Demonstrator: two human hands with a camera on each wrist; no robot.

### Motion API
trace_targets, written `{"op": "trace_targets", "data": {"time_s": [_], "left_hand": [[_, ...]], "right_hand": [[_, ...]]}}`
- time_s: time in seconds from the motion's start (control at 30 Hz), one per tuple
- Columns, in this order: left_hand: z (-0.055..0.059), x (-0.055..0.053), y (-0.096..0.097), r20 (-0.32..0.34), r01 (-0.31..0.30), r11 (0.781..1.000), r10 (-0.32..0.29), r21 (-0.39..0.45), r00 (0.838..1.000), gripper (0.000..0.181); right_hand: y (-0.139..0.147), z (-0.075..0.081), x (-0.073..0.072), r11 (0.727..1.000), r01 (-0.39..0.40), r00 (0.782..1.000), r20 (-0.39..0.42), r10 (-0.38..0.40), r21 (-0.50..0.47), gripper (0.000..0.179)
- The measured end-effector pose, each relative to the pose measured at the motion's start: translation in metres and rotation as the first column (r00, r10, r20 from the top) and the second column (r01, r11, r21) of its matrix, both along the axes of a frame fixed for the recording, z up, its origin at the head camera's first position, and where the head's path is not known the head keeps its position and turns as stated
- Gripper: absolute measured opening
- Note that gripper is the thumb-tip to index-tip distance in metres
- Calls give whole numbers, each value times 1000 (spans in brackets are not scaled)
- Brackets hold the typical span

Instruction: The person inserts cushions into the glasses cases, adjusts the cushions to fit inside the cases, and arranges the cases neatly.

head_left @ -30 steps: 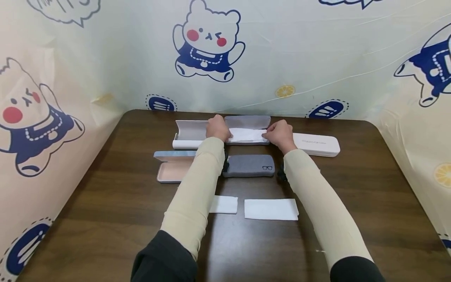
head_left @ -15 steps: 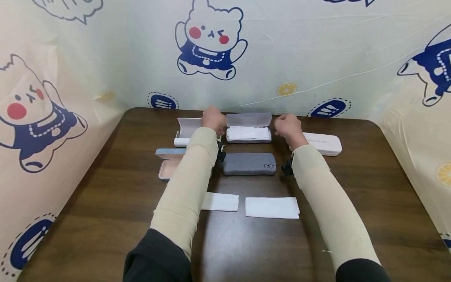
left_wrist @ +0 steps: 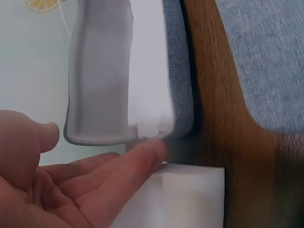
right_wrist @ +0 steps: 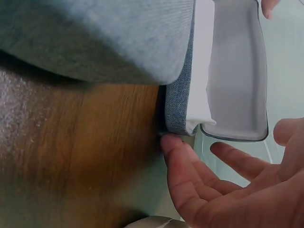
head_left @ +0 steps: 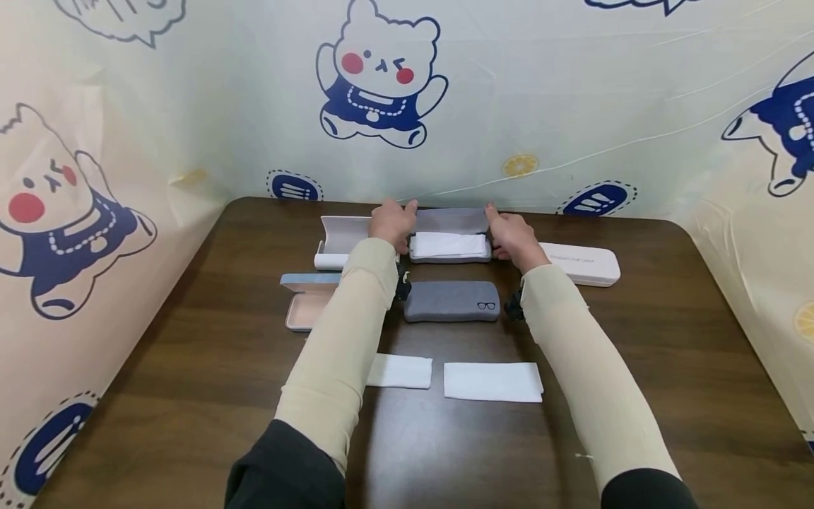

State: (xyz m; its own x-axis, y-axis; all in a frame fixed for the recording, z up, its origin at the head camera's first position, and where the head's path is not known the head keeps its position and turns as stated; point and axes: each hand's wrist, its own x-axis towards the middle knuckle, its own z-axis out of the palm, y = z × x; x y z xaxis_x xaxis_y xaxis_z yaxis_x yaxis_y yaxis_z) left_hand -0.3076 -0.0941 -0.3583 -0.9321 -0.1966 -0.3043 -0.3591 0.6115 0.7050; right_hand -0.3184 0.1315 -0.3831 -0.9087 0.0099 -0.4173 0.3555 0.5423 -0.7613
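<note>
A grey denim-look glasses case (head_left: 451, 220) stands open at the back of the table, a folded white cloth (head_left: 449, 245) lying in its base. My left hand (head_left: 391, 225) is at the case's left end. In the left wrist view its extended fingers (left_wrist: 128, 168) are by the base's corner, the thumb near the lid's edge. At the opposite end is my right hand (head_left: 514, 237). The right wrist view shows its fingers (right_wrist: 178, 161) against or just beside the base's end, thumb apart near the lid. Neither hand grips anything.
A shut grey case (head_left: 451, 302) with a glasses print lies in front. Left are an open white case (head_left: 333, 258) and an open blue case with pink lining (head_left: 305, 309); right, a shut white case (head_left: 585, 264). Two folded white cloths (head_left: 492, 382) lie nearer, one partly behind the left arm.
Both hands have let go of the cloth, which now lies flatter in the case. They moved apart to the case's two ends, and their fingers have since straightened.
</note>
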Motion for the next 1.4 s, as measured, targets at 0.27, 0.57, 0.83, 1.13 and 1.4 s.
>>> {"op": "trace_targets", "data": {"time_s": [0.27,0.57,0.83,1.13,1.4], "left_hand": [[3,-1,4,52,89,993,-85,-80,995,57],[4,-3,-2,101,91,996,-90,-8,991,61],[6,-3,-6,139,102,994,-106,30,985,55],[12,0,-8,162,170,985,-168,-1,972,52],[9,6,0,134,255,960,-239,-113,962,35]], "right_hand": [[0,1,-2,1000,4,1000,8,-4,-14,72],[1,2,-2,999,-4,1000,25,5,-49,73],[5,1,2,990,-8,1000,22,11,-143,67],[7,0,4,979,2,1000,30,4,-205,57],[11,-7,13,986,20,1000,3,-20,-163,42]]}}
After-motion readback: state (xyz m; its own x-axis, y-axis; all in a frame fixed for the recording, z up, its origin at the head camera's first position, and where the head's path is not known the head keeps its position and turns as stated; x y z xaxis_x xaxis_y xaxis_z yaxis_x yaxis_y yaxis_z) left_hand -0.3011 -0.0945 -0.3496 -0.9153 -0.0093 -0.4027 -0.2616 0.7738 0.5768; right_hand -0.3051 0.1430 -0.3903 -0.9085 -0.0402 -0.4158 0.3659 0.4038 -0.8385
